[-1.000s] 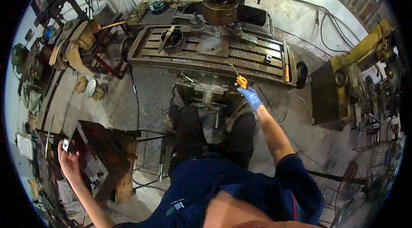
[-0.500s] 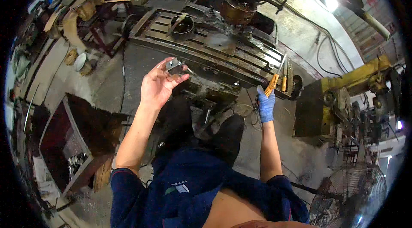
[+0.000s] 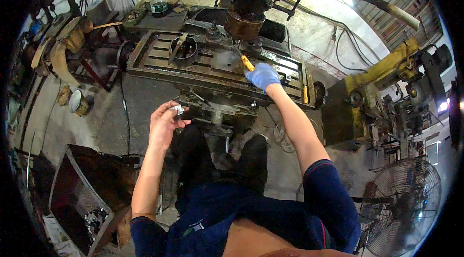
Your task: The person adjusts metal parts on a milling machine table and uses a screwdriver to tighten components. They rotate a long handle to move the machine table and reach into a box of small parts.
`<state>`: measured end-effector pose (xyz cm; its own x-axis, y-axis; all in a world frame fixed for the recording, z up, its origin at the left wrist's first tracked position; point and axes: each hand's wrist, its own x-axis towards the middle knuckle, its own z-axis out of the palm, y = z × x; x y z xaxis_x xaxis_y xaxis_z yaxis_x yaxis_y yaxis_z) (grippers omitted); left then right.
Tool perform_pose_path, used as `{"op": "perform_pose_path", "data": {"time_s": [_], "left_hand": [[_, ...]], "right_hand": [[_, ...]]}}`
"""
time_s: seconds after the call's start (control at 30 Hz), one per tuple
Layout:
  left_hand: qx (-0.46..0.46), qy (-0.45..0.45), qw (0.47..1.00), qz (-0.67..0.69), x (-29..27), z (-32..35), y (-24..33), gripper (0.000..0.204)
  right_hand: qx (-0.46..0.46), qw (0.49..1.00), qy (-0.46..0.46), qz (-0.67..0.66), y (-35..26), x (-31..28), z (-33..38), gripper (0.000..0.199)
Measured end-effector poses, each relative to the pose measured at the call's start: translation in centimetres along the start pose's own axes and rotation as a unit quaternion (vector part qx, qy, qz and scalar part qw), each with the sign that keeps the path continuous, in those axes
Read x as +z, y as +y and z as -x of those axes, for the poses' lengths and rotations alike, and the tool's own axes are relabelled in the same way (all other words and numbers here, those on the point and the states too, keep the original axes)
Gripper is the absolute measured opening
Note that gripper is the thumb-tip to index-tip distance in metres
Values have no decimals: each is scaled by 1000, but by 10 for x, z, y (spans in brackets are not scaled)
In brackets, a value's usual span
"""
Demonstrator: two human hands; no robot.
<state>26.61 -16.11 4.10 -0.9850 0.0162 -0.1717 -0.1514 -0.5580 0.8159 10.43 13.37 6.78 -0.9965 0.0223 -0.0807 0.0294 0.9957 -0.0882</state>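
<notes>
In my bare left hand (image 3: 163, 120), a small metal block (image 3: 179, 109) is pinched between fingers and thumb, in front of the milling machine's table. My right hand (image 3: 264, 77), in a blue glove, reaches over that slotted table (image 3: 157, 74). It is closed round the orange-yellow handle (image 3: 247, 63) of a slim metal-shafted tool whose exact kind I cannot make out. The tool points up and left toward the area under the dark spindle head (image 3: 245, 22). A second yellow-handled tool (image 3: 305, 94) lies at the table's right end.
A dark round pot (image 3: 190, 59) with a flat stick across it stands on the table's left part. Behind is a clear bottle (image 3: 158, 3). A bin with metal pieces (image 3: 79, 184) stands at lower left, a fan (image 3: 403, 204) at lower right. Yellow machinery (image 3: 355, 80) is on the right.
My right hand has moved up and left with the tool, from beside the table's right end to over its middle. My left hand, still holding the block, has dropped lower and left.
</notes>
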Motion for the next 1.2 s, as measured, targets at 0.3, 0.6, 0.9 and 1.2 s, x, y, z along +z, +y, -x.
{"op": "perform_pose_path", "data": {"time_s": [0.3,0.6,0.9,1.2], "left_hand": [[-32,-15,993,-109,3,-36,-28,12],[238,-94,781,-569,76,-153,-48,25],[343,-141,648,-665,98,-245,-57,24],[352,-97,572,-734,101,-235,-55,22]], "right_hand": [[-44,990,-124,-58,21,3,46,45],[-111,965,-208,-117,65,-38,153,43],[-114,849,44,-514,93,21,85,33],[69,956,7,-286,84,102,77,41]]}}
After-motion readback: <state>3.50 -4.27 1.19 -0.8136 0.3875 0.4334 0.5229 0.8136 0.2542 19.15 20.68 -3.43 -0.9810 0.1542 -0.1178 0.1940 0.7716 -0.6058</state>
